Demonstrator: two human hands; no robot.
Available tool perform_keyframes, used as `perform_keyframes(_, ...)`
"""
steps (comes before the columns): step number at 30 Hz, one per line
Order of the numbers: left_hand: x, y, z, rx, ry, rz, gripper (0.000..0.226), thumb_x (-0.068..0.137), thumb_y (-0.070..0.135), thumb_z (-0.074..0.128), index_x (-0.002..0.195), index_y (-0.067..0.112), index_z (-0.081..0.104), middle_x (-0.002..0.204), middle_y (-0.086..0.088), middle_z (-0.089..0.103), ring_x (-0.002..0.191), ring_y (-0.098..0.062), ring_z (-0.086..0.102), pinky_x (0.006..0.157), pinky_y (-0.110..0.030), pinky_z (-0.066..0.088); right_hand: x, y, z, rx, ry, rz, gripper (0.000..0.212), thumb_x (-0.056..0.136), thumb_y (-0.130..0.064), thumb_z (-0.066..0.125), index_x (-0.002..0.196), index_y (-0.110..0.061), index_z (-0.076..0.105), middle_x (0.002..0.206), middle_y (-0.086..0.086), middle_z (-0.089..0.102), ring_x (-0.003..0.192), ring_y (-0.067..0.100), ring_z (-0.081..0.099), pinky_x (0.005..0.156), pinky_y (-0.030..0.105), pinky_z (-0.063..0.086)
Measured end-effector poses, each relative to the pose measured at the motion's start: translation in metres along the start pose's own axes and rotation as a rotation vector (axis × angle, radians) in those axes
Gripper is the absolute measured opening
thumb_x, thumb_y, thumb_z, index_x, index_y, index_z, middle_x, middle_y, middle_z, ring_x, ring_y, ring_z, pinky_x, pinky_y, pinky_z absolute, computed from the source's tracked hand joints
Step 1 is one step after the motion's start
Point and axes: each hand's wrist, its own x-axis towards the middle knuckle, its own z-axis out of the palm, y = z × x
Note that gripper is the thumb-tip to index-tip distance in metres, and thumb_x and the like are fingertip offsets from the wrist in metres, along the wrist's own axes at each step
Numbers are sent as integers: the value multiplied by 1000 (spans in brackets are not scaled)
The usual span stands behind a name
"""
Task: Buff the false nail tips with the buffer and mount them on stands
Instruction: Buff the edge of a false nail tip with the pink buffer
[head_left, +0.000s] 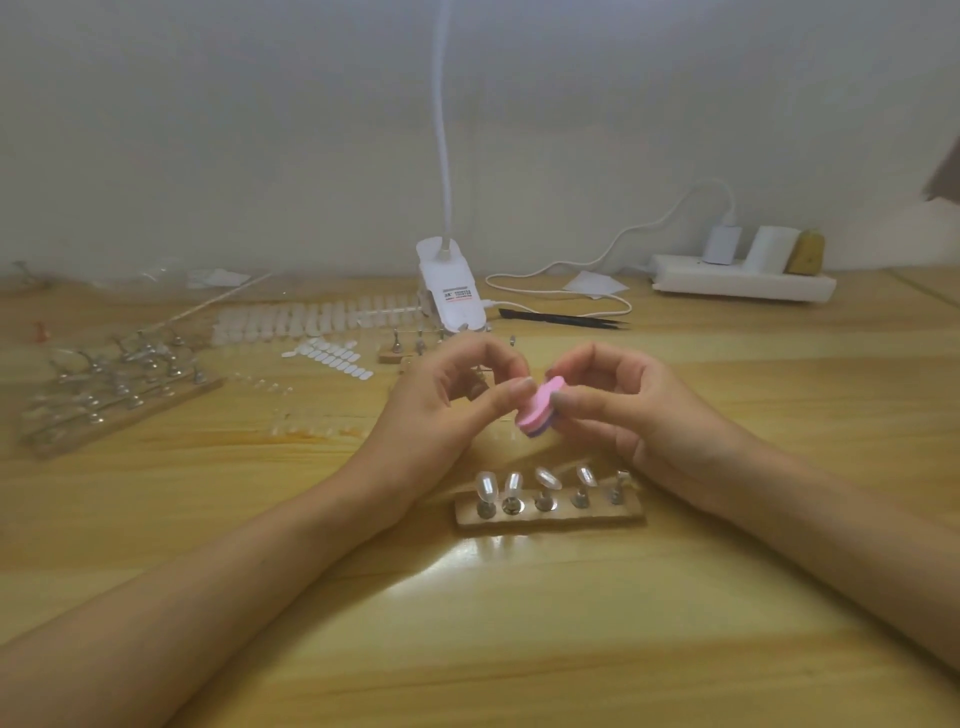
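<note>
My right hand (618, 405) pinches a small pink buffer block (540, 408) with a purple underside, held above the wooden table (519, 623). My left hand (452, 400) meets it from the left, thumb and forefinger curled against the buffer's edge; a nail tip between them is too small to make out. Just below the hands stands a wooden stand strip (550, 514) with several metal pegs. Clear nail tips (545, 477) sit on most of its pegs. The rightmost peg's top is unclear.
Left of centre lie rows of loose white nail tips (311, 322) and a second wooden stand (119, 400) with several pegs. A white clip lamp (449, 291), black tweezers (566, 318) and a white power strip (743, 283) sit at the back.
</note>
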Motion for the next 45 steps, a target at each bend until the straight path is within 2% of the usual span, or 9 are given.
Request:
perform_keyframes(3, 0, -1, -2, -15, 16, 1, 11, 90, 13, 66, 80, 15, 62, 75, 15, 57, 61, 3, 50, 60, -11, 36, -1, 2, 0, 32, 78, 0, 20, 73, -8, 74, 90, -7, 65, 90, 12, 73, 85, 22, 73, 73, 21, 57)
perform_keyframes(9, 1, 0, -1, -25, 13, -5, 12, 90, 12, 66, 80, 16, 62, 84, 1, 58, 64, 0, 49, 62, -13, 36, -1, 4, 4, 92, 140, -14, 18, 74, -8, 73, 91, -7, 65, 94, 15, 71, 88, 22, 71, 74, 20, 57)
perform_keyframes(19, 1, 0, 0, -46, 19, -23, 10, 88, 13, 67, 81, 14, 62, 87, -4, 60, 76, -15, 56, 69, -25, 41, -1, 5, 7, -26, 15, -8, 18, 73, -10, 77, 86, -9, 64, 94, 12, 73, 85, 25, 74, 78, 29, 60)
perform_keyframes(23, 0, 0, 0, -35, 19, -12, 11, 89, 14, 68, 80, 16, 62, 86, -1, 61, 79, -14, 55, 71, -26, 40, 1, 4, 5, 107, 142, -6, 18, 75, -6, 71, 89, -6, 61, 92, 14, 70, 88, 21, 71, 74, 19, 57)
perform_keyframes(27, -1, 0, -1, -18, -5, 1, 12, 89, 18, 70, 79, 17, 62, 84, -1, 61, 78, -16, 54, 71, -30, 40, 2, 1, 3, 78, 86, 23, 17, 75, -4, 70, 88, -3, 59, 89, 13, 69, 85, 18, 72, 74, 20, 57)
perform_keyframes(32, 0, 0, -1, -30, 12, -10, 11, 88, 19, 70, 80, 16, 62, 85, 0, 60, 77, -14, 55, 71, -26, 41, -1, 1, 6, -32, -19, 29, 18, 75, -7, 73, 87, -7, 60, 97, 17, 70, 88, 23, 73, 75, 24, 58)
perform_keyframes(36, 1, 0, -1, -51, 31, -22, 12, 88, 18, 68, 79, 17, 61, 85, 2, 58, 74, -8, 54, 67, -16, 39, 1, 3, 3, 88, 101, 0, 18, 75, -7, 72, 90, -7, 62, 98, 18, 69, 90, 23, 71, 77, 21, 57)
perform_keyframes(40, 1, -1, -1, -13, 8, -12, 10, 90, 14, 66, 82, 13, 61, 88, -6, 59, 80, -17, 56, 72, -28, 42, 0, 4, 6, -6, -20, 16, 17, 73, -9, 77, 85, -10, 66, 94, 14, 73, 88, 26, 74, 78, 28, 60)
perform_keyframes(45, 0, 1, -1, 24, 15, -5, 11, 90, 17, 66, 80, 17, 61, 86, 1, 58, 78, -11, 53, 72, -24, 39, 3, 2, 3, 91, 101, 32, 18, 77, -3, 70, 92, -2, 60, 97, 19, 66, 89, 21, 71, 75, 20, 57)
